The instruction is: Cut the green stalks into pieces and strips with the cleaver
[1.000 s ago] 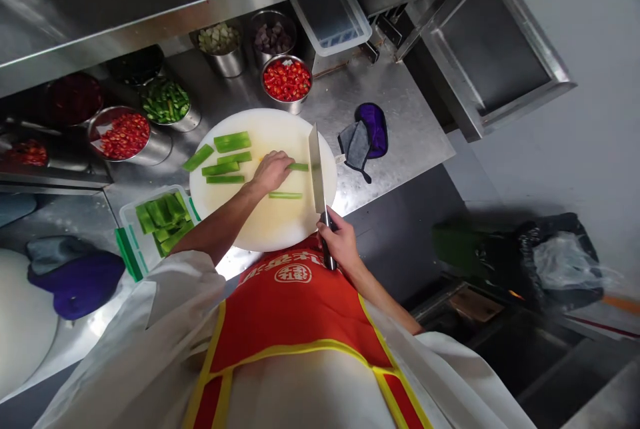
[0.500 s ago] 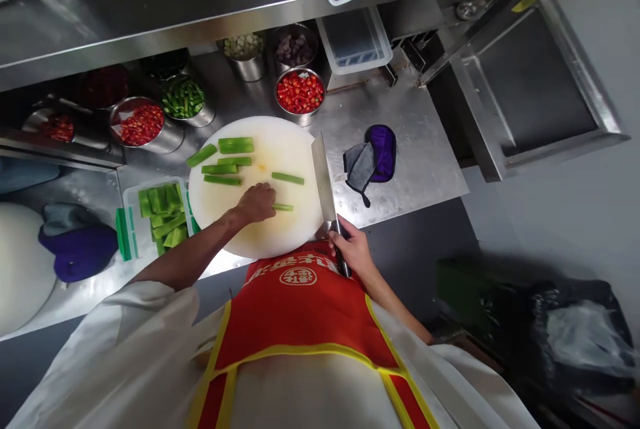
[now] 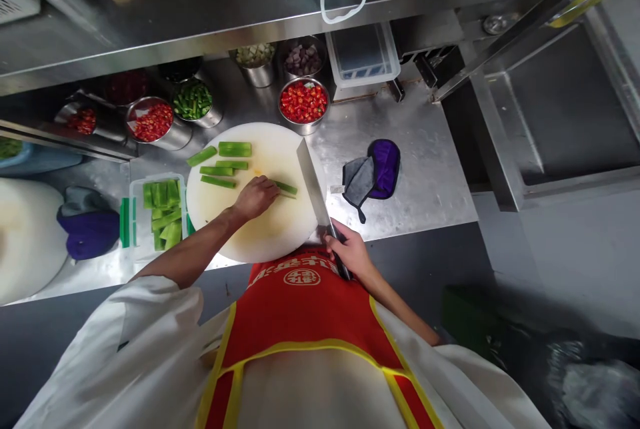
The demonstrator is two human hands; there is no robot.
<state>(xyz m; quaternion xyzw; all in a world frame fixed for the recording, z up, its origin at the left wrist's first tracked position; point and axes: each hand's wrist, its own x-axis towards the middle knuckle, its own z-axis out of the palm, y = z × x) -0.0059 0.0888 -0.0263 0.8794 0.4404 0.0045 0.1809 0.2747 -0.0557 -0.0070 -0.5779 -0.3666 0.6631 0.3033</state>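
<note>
My left hand (image 3: 256, 197) is closed over the round white cutting board (image 3: 265, 236), its fingers on the near ends of green vegetable sticks (image 3: 287, 187) that point right from the fingertips. Several more green sticks (image 3: 225, 166) lie in a loose group at the board's upper left. My right hand (image 3: 349, 248) grips the dark handle of a cleaver (image 3: 314, 179). The broad blade stretches up along the board's right side, over its edge. Left of the board, a clear plastic container (image 3: 141, 222) holds chunkier green pieces (image 3: 165, 206).
Metal pots of chopped red chilli (image 3: 303, 104), cut green pieces (image 3: 193, 101) and other diced food line the back, beneath a steel shelf (image 3: 210, 42). Purple and grey cloths (image 3: 384, 169) lie to the right. Another white board (image 3: 27, 236) is at far left.
My left hand has moved up the board with a stick, bringing it beside the one that lay apart. The cleaver has shifted slightly left and tilted. The view has swung a little.
</note>
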